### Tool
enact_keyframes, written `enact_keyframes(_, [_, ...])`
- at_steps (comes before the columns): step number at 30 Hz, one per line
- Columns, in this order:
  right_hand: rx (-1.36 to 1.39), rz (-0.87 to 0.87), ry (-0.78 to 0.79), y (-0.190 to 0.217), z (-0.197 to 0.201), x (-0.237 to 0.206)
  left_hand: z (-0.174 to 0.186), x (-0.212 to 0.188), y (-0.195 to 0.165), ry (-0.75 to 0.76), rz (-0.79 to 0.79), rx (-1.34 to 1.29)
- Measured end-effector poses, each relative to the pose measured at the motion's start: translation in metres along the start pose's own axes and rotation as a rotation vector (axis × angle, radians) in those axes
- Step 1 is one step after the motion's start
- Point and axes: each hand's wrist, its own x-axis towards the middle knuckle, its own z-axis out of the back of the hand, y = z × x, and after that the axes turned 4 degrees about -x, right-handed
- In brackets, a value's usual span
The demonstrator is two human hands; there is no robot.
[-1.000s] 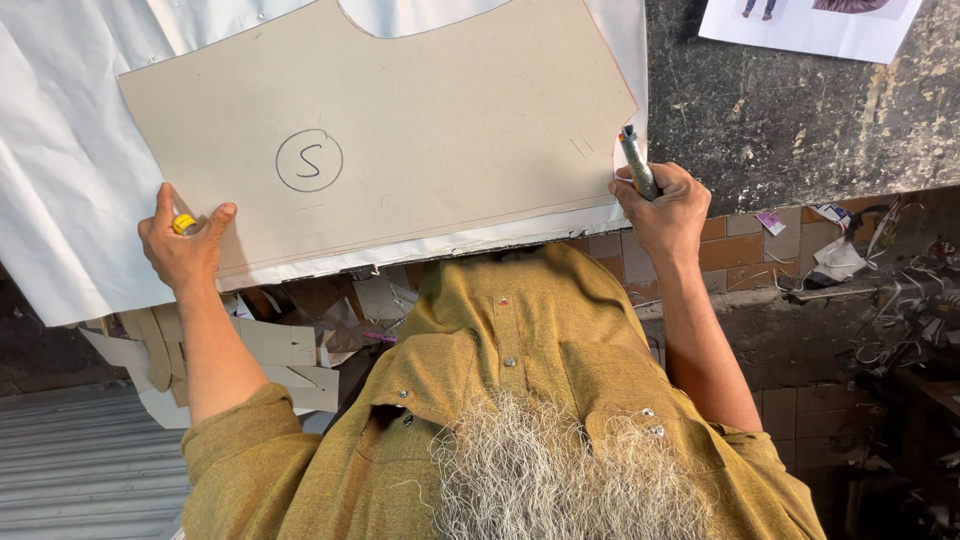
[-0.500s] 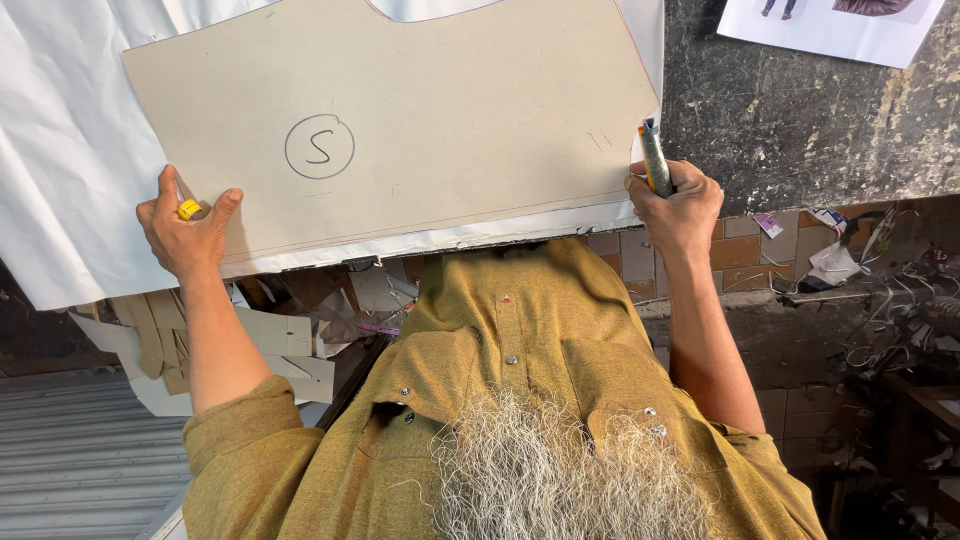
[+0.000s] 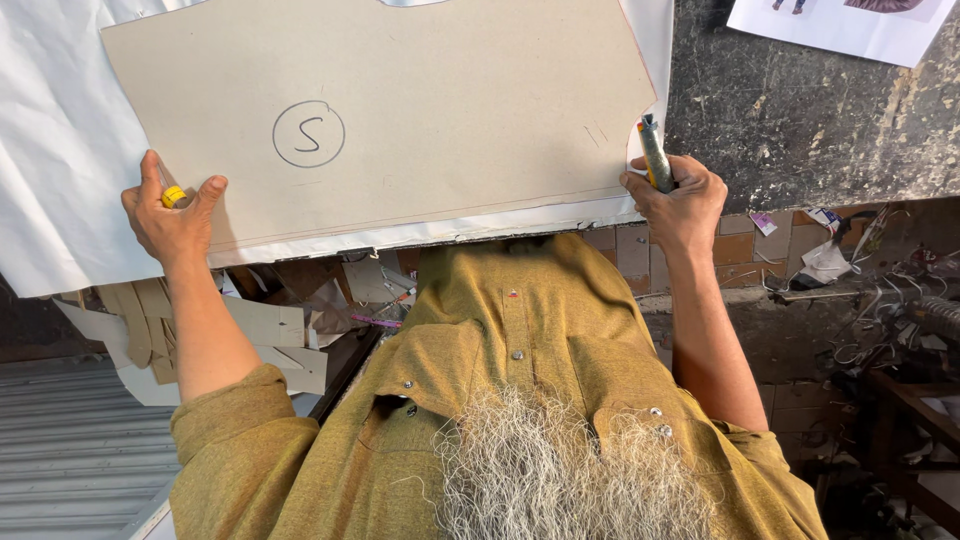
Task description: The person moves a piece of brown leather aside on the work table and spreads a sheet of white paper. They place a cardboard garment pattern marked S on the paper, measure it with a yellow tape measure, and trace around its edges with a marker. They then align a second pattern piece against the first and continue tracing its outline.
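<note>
Large beige cardboard pattern piece [image 3: 400, 110], flat, with a hand-drawn circled mark near its left-centre, lies on a sheet of white fabric [image 3: 50, 150] spread over a dark grey stone worktop [image 3: 800, 120]. Pattern covers most of the fabric; fabric shows at left side, along the near edge and in a thin strip at right.

Left hand [image 3: 170, 215] at the pattern's lower-left corner, thumb and fingers pressed flat on the cardboard and fabric edge. A small yellow piece of chalk [image 3: 174, 196] is tucked between its fingers, pinched lightly.

Right hand [image 3: 680, 195] at the pattern's lower-right corner, fingers curled tight round a grey-green marker with a red tip [image 3: 655, 150], held upright, tip just beside the cardboard's right edge. Whether tip touches the fabric cannot be told.

Person wears a mustard-yellow button shirt [image 3: 520, 370], leaning against the worktop's near edge. Cardboard offcuts [image 3: 270, 325] stacked under the worktop at left. White printed paper sheet [image 3: 850, 25] on the worktop, far right corner, well apart from the pattern.
</note>
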Motion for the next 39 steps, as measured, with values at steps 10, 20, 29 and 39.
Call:
enact_keyframes(10, [-0.050, -0.007, 0.002, 0.006, -0.001, -0.001, 0.000, 0.005, 0.003, 0.016, 0.005, -0.042])
enact_keyframes(20, [-0.043, 0.015, 0.008, -0.001, -0.002, 0.003, -0.004, 0.007, 0.009, 0.007, 0.016, -0.033])
enact_keyframes(29, [-0.064, 0.002, 0.012, 0.000, -0.002, 0.002, -0.008, 0.011, 0.001, -0.025, 0.085, 0.041])
enact_keyframes(39, [-0.049, 0.080, 0.048, -0.016, -0.007, 0.002, -0.004, 0.017, 0.005, -0.051, 0.015, -0.087])
